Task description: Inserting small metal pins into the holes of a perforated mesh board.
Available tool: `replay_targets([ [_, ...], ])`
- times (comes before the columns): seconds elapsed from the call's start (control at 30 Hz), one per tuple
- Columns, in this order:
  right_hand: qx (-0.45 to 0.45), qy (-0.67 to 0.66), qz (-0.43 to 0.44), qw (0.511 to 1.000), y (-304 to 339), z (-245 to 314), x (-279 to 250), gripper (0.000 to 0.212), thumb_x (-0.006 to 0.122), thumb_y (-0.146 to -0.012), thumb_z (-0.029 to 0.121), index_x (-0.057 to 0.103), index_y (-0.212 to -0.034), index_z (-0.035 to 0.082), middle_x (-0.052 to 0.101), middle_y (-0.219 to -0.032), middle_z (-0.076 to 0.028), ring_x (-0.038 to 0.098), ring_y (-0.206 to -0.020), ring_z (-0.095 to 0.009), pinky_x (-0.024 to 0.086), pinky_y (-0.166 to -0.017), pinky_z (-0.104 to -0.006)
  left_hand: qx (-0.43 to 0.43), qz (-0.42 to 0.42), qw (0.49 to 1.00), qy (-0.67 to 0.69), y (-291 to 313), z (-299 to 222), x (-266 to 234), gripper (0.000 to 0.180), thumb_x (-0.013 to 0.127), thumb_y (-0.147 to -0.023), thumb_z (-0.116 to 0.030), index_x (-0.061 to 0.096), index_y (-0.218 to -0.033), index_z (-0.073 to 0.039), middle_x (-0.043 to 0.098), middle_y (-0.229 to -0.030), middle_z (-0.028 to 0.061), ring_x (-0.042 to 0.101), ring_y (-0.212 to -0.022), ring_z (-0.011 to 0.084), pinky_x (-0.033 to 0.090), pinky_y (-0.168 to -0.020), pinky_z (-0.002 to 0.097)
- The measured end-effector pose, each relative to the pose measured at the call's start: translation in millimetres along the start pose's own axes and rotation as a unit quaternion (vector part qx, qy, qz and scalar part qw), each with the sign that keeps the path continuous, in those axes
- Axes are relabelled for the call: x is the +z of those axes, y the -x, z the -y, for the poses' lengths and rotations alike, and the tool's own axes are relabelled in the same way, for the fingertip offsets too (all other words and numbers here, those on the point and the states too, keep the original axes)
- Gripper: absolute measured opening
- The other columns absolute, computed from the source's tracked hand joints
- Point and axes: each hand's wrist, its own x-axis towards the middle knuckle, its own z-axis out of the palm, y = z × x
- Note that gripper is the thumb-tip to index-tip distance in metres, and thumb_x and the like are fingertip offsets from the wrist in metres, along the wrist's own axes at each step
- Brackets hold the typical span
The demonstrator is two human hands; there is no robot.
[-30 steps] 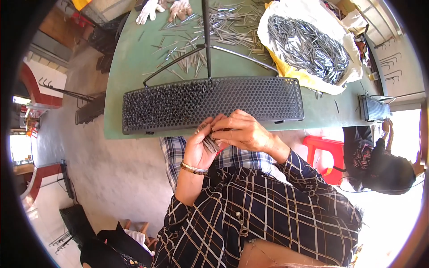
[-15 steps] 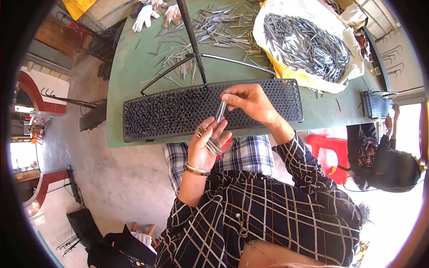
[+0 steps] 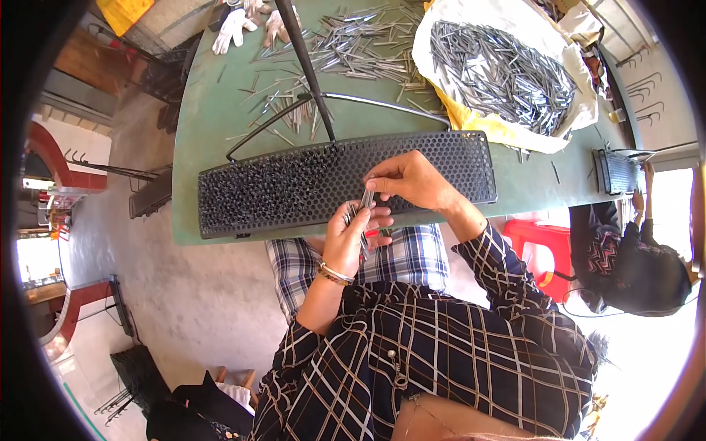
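My left hand [image 3: 344, 241] is closed around a small bundle of thin metal rods, palm partly hidden by its thumb. Just above it, my right hand [image 3: 415, 180] pinches a few of these metal rods [image 3: 367, 196] by their upper ends, while their lower ends meet the left fingers. Both hands are over the near edge of a long black perforated rack [image 3: 441, 165]. Short dark rods stand packed in the holes of its left half; on the right half the open holes show. How many rods are in either hand I cannot make out.
The rack lies on a green table [image 3: 202, 125], its black metal frame [image 3: 303, 66] rising behind. Beyond it are loose rods [image 3: 353, 51] and a white-and-yellow sack [image 3: 446, 95] full of rods. Pale gloves [image 3: 234, 31] lie far left. Another person [image 3: 636, 275] works at right beside a red stool [image 3: 540, 235].
My left hand has moved up and right, turned, and its fingers have closed over the rods. The right hand has dropped slightly, still pinching rods.
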Motion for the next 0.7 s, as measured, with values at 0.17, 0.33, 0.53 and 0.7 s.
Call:
replay_targets([
  [0.17, -0.044, 0.073, 0.027, 0.996, 0, 4, -3, 0.020, 0.068, -0.084, 0.012, 0.069, -0.095, -0.004, 0.068, -0.075, -0.007, 0.060, -0.064, -0.009, 0.050, -0.061, -0.0247, 0.041, -0.027, 0.994, -0.102, -1, -1, -2, 0.021, 0.047, -0.098, -0.018, 0.046, -0.111, -0.001, 0.061, -0.109, 0.0166, 0.066, -0.090, 0.0233, 0.059, -0.060, 0.0329],
  [0.33, -0.038, 0.026, 0.011, 0.999, -6, 3, -4, 0.022, 0.068, -0.086, 0.015, 0.068, -0.095, -0.004, 0.068, -0.075, -0.006, 0.060, -0.065, -0.009, 0.050, -0.061, -0.0243, 0.018, -0.027, 0.995, -0.091, -4, -11, 6, 0.022, 0.046, -0.099, -0.019, 0.046, -0.112, -0.001, 0.061, -0.109, 0.0176, 0.065, -0.085, 0.0217, 0.058, -0.057, 0.0311],
  [0.53, 0.022, -0.077, -0.052, 0.995, -14, 1, -3, 0.021, 0.066, -0.089, 0.016, 0.068, -0.098, -0.003, 0.067, -0.082, -0.004, 0.058, -0.068, -0.007, 0.049, -0.062, -0.0203, 0.059, -0.009, 0.997, -0.054, -10, -8, 2, 0.024, 0.045, -0.099, -0.021, 0.046, -0.112, -0.001, 0.061, -0.109, 0.0199, 0.065, -0.082, 0.0203, 0.057, -0.055, 0.0292],
  [0.7, -0.063, -0.008, -0.130, 0.989, -20, 7, -9, 0.021, 0.064, -0.089, 0.012, 0.065, -0.103, -0.005, 0.068, -0.090, -0.008, 0.064, -0.079, -0.011, 0.052, -0.071, -0.0226, 0.004, -0.033, 0.999, -0.004, -1, -6, -2, 0.022, 0.050, -0.096, -0.019, 0.051, -0.111, -0.003, 0.064, -0.105, 0.0230, 0.065, -0.078, 0.0192, 0.055, -0.055, 0.0280],
])
